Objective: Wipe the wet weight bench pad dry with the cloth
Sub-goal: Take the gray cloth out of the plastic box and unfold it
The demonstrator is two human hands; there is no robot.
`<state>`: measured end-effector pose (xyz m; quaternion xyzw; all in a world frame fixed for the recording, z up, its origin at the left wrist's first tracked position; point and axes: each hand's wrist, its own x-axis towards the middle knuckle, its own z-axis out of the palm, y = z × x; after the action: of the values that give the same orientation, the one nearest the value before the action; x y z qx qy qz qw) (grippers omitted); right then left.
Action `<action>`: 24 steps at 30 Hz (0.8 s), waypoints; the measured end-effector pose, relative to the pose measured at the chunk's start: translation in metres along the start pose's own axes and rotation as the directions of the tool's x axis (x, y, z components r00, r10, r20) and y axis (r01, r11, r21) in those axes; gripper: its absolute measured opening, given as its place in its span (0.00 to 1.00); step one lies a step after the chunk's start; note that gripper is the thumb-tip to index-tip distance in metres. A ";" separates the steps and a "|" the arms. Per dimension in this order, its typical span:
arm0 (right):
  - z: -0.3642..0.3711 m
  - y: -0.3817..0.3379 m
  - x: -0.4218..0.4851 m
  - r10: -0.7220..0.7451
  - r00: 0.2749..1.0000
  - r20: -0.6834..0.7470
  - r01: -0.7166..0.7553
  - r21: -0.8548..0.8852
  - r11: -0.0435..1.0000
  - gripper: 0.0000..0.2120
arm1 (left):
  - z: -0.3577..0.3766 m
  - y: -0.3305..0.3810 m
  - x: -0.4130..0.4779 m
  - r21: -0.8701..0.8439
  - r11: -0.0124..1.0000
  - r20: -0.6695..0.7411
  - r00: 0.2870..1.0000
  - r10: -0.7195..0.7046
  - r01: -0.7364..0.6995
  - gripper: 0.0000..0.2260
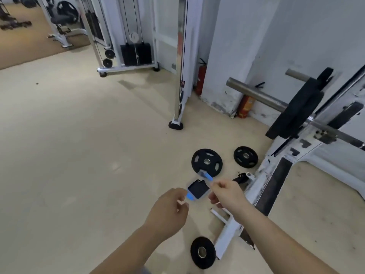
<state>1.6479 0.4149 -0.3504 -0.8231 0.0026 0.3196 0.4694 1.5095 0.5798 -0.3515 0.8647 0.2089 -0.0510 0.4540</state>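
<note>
My left hand [169,208] and my right hand [227,194] are stretched out over the floor, and between them they hold a small dark square object [198,189] with blue strips at its ends. The left fingers pinch the lower blue end. The right fingers pinch the upper blue strip, which has a clear piece at its tip. I cannot tell what the object is. No cloth that I can recognise and no weight bench pad shows in this view.
A white rack frame [262,186] with a loaded barbell [256,93] stands at the right. Three black weight plates [206,162] lie on the beige floor near it. A white cable machine [136,56] and two red fire extinguishers [245,107] stand by the wall.
</note>
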 end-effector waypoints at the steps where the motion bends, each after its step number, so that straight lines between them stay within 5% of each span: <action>1: 0.003 -0.007 0.023 0.025 1.000 -0.009 -0.025 -0.003 1.000 0.13 | -0.008 -0.003 0.025 0.022 1.000 0.017 1.000 0.006 -0.006 0.12; 12: 0.082 0.041 0.306 0.276 0.943 -0.185 -0.278 0.017 0.960 0.11 | 0.003 -0.122 0.335 0.299 0.941 0.368 0.929 0.041 -0.160 0.18; 20: 0.165 0.200 0.473 0.358 0.890 -0.282 -0.367 0.019 0.930 0.03 | 0.110 -0.255 0.461 0.321 0.920 0.520 0.853 0.027 -0.225 0.17; 24: 0.202 0.304 0.559 0.425 0.828 -0.367 -0.413 0.116 0.903 0.08 | 0.190 -0.330 0.525 0.370 0.873 0.593 0.804 0.043 -0.319 0.19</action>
<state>1.8942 0.5672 -0.9515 -0.8412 0.2797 0.2474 0.3910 1.8712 0.7570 -0.8603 0.9072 -0.0394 -0.3078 0.2841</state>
